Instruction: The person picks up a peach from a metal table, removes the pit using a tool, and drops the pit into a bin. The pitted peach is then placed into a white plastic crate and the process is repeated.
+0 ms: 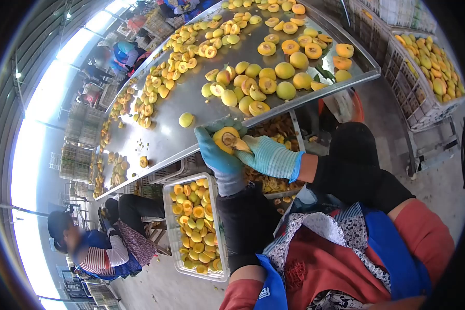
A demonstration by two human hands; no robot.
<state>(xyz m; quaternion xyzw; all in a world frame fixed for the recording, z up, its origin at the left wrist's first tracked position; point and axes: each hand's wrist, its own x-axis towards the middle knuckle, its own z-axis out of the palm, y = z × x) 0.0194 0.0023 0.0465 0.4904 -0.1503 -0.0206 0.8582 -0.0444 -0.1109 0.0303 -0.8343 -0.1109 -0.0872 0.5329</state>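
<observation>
My left hand [223, 160], in a blue-and-grey glove, holds a halved yellow peach [226, 139] with its cut face and brown stone hollow showing. My right hand [271, 156], in a striped light-blue glove, is closed, its fingertips against the cut face. A small tan piece shows at those fingertips; I cannot make out whether it is a tool. Both hands are just off the near edge of the metal table [212, 108]. Beneath them is a container of brown and orange fruit scraps [281, 183].
Many peach halves [287, 70] lie on the table, with a single peach [186, 120] near its edge. A white crate [168, 227] of halves stands below left. A crate of peaches [421, 111] stands at right. A person in blue [108, 248] sits at left.
</observation>
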